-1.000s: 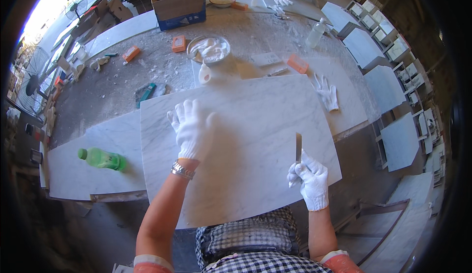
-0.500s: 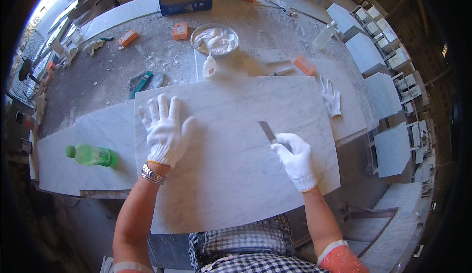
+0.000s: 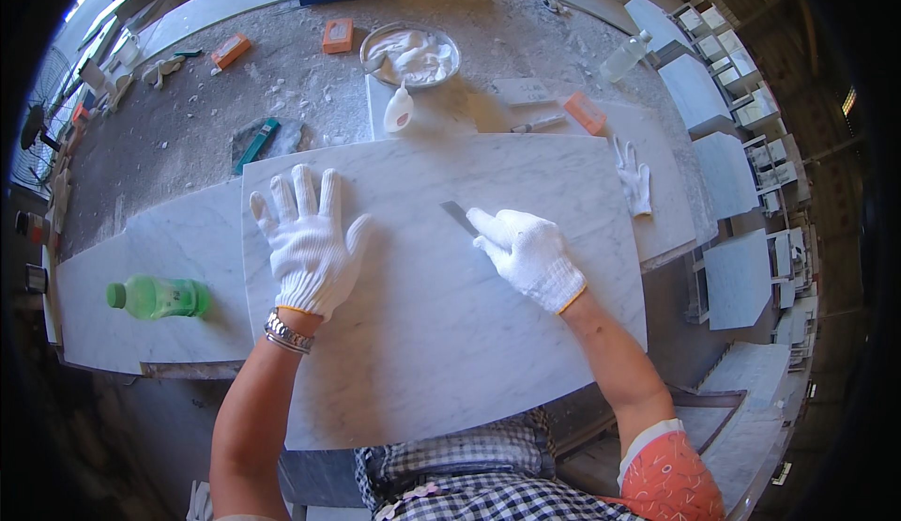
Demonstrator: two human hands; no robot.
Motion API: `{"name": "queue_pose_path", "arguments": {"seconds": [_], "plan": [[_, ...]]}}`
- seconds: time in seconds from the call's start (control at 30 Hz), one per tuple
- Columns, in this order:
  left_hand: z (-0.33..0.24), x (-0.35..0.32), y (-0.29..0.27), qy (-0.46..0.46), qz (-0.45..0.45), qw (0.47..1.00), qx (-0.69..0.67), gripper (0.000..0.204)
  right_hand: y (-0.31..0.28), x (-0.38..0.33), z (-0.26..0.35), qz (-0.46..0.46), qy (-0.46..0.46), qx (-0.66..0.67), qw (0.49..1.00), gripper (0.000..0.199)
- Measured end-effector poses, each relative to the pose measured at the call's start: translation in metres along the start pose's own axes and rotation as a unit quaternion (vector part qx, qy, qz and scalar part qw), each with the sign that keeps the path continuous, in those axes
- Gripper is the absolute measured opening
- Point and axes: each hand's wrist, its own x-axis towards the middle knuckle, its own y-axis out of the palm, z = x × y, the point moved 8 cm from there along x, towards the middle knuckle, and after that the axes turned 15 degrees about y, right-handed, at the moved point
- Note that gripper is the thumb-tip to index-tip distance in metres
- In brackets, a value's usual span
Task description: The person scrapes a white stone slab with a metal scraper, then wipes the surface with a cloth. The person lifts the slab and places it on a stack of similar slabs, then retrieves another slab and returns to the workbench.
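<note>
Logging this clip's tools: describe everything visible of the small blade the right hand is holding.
The blade is a small, flat, dark grey strip that looks like metal, with a squared far end. It lies low against the white marble slab, angled up and to the left. The gloved right hand pinches its near end, with the fingertips pressing on top, so any handle is hidden. The left hand rests flat on the slab, apart from it.

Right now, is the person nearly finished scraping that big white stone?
Hard to say. The marble slab already lies flat on the workbench, and its face looks clean and even. In hand: the left hand presses flat on it while the right hand pushes a small flat blade near the middle. Whatever is left to scrape is too fine to see.
</note>
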Motion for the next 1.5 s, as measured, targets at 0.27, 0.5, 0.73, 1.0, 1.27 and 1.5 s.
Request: {"name": "queue_pose_path", "arguments": {"seconds": [0.27,0.5,0.73,1.0,1.27,1.5], "plan": [[0.0,0.0,0.002,-0.005,-0.002,1.0,-0.007,0.073,0.005,0.011,-0.012,0.038,0.022,-0.006,0.999,0.036],[0.0,0.0,0.002,-0.005,-0.006,1.0,-0.003,0.074,0.004,0.019,-0.019,0.084,0.09,-0.089,0.988,0.036],[0.0,0.0,0.0,-0.004,0.004,1.0,-0.01,0.073,0.002,0.022,-0.011,0.054,0.03,-0.047,0.997,0.036],[-0.001,0.001,0.0,-0.007,0.005,1.0,-0.008,0.074,0.004,0.019,-0.002,0.071,-0.039,-0.011,0.997,0.036],[-0.001,0.0,0.001,-0.01,0.004,1.0,-0.016,0.074,0.003,0.025,0.017,0.085,-0.054,-0.004,0.995,0.035],[-0.001,0.001,-0.001,-0.006,-0.004,1.0,0.0,0.073,0.012,0.028,-0.01,0.081,0.031,-0.095,0.992,0.036]]}}
